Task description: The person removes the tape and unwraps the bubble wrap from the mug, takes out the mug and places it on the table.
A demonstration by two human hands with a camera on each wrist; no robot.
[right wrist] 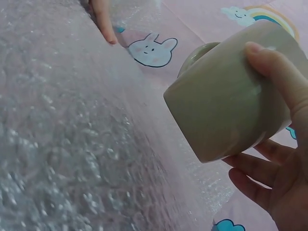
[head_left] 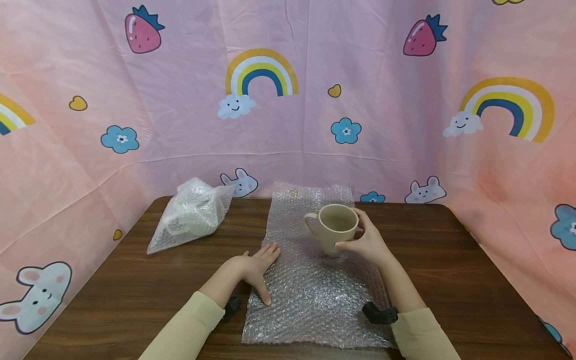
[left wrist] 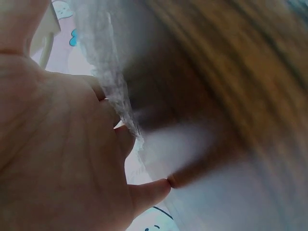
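Holding a beige mug [head_left: 332, 238], mouth up, over a sheet of bubble wrap [head_left: 310, 310], in the curled fingers of the right hand [head_left: 371, 245]. Resting the spread fingers of the left hand [head_left: 254, 267], gripping nothing, on the sheet's left edge. On a dark wooden tabletop [head_left: 450, 270], with a bubble-wrapped bundle [head_left: 198, 210] at the far left. At risk of letting the sheet skid or bunch by pressing too lightly; at risk of dropping or chipping the mug through a loose hold on its smooth side.

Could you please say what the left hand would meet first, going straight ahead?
Sliding over the bubble wrap, the left hand would probably meet the mug first, though depth is unclear.
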